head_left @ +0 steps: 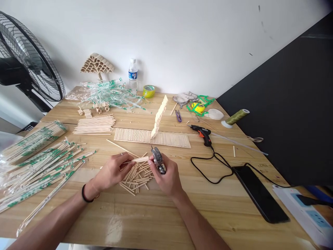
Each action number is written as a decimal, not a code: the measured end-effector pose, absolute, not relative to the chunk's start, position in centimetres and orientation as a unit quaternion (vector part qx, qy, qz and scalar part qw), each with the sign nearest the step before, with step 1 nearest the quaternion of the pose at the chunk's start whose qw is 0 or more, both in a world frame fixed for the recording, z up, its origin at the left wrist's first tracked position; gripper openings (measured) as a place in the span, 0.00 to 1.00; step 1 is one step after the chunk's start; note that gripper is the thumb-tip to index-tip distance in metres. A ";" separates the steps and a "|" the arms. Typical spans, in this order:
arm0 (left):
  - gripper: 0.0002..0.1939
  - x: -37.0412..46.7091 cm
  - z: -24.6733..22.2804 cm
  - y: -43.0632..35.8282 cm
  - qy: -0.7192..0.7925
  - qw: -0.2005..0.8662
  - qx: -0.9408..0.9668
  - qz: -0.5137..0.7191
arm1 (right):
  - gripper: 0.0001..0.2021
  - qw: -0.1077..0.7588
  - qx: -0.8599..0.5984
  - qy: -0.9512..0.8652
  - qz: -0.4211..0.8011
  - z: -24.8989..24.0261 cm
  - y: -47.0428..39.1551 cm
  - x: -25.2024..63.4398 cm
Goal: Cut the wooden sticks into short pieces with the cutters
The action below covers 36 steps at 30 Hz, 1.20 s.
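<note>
My left hand (113, 169) is closed, pinching thin wooden sticks (141, 159) that point right. In my right hand (168, 175) is a dark grey metal hand tool (158, 160), which looks like a compact plier or cutter; the fingers partly cover it. Its side and my right fingertips are close to the sticks' right ends. Below both hands lies a loose pile of short cut sticks (137, 180). Just beyond them, a flat panel of sticks laid side by side (130, 135) carries an upright, jagged stick piece (159, 116).
A glue gun (203, 133) and a black phone (260, 192) lie at the right, with a cable between. Wrapped chopsticks (41, 170) cover the left side. Long sticks (95, 124), empty wrappers (109, 92), a bottle (133, 74) and tape (148, 91) sit farther back.
</note>
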<state>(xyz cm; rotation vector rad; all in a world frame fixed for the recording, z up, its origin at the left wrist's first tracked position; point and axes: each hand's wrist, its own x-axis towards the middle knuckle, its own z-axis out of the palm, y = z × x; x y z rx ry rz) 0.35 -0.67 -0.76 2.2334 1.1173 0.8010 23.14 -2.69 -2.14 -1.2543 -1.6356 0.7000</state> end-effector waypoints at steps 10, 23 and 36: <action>0.14 0.2 -0.8 -0.6 0.426 0.264 0.815 0.290 | 0.08 0.484 -0.508 -0.659 0.270 -2.4 -2.4 23.3; 0.11 0.2 -1.3 -0.4 0.423 0.272 0.814 0.292 | 0.07 0.476 -0.498 -0.684 0.239 -2.7 -2.4 23.1; 0.13 -3.3 -3.2 2.4 0.505 0.149 0.803 0.280 | 0.08 0.439 -0.490 -0.704 0.266 -2.1 -2.2 23.8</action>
